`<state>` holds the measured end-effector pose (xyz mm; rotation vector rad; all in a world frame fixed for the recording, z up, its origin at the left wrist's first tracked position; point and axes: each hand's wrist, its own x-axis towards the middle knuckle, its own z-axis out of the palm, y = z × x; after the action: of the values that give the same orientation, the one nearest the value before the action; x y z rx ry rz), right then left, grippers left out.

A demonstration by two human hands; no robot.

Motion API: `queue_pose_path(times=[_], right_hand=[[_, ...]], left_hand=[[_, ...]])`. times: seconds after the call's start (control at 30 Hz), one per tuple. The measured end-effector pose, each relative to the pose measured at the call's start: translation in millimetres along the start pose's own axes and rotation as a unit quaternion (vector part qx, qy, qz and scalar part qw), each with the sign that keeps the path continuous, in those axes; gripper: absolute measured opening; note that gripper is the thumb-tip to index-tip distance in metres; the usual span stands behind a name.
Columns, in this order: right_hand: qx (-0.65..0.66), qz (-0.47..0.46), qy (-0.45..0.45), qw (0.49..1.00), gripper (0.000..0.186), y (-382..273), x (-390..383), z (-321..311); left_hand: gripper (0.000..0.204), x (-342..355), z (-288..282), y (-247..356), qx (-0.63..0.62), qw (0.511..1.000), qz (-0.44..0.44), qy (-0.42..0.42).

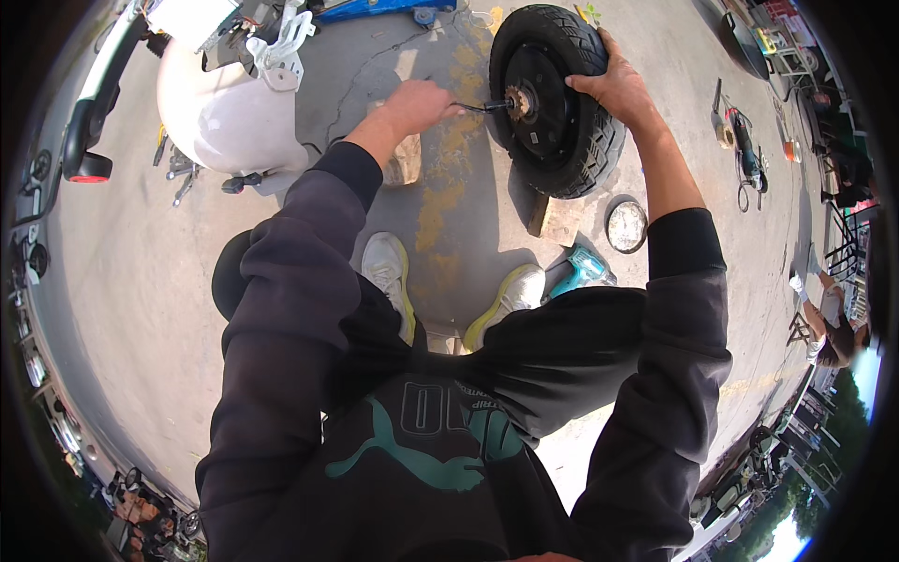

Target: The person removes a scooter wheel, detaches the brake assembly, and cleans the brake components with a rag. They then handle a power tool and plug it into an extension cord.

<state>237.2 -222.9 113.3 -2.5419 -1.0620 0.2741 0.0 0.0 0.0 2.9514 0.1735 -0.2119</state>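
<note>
A black tyred wheel stands at the top centre, its hub and a toothed ring facing left, beside a wooden block. My right hand grips the tyre's upper right side, thumb on the face. My left hand is closed on a thin black hand tool, which reaches to the centre of the hub; the tool's exact type is unclear. A round metal tin and a teal power drill lie below the wheel.
A white body panel and hand tools lie at left. An angle grinder with a cable lies at right. A seated person is at the far right; parked vehicles line the edges.
</note>
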Motion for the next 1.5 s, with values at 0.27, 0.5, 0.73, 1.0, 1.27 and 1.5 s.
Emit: queue_pose_path(times=[0.27,0.5,0.73,1.0,1.27,1.5], right_hand=[[-0.013,0.091,0.061,0.994,0.104,48.2,-17.2,-6.8],[0.001,0.05,0.06,0.997,0.107,35.3,-9.7,-1.4],[-0.057,0.063,0.038,0.996,0.111,15.8,-18.9,-11.0],[-0.147,-0.012,0.048,0.988,0.105,-25.2,-25.0,6.0],[-0.21,-0.238,-0.02,0.948,0.108,-88.4,-8.7,38.1],[-0.27,-0.354,-0.056,0.894,0.095,-125.9,1.3,75.0]], left_hand=[[0.047,-40.6,34.2,43.5,-0.086,0.995,-0.045,0.009],[0.047,-78.7,71.5,73.4,-0.299,0.94,-0.162,0.039],[0.048,-126.9,17.4,88.3,-0.266,0.935,-0.164,-0.165],[0.039,-173.3,-55.2,189.4,-0.386,0.889,-0.102,-0.224],[0.036,-178.6,-99.7,196.0,0.001,0.964,0.071,-0.258],[0.063,-111.3,-175.2,110.3,-0.106,0.945,-0.13,0.279]])
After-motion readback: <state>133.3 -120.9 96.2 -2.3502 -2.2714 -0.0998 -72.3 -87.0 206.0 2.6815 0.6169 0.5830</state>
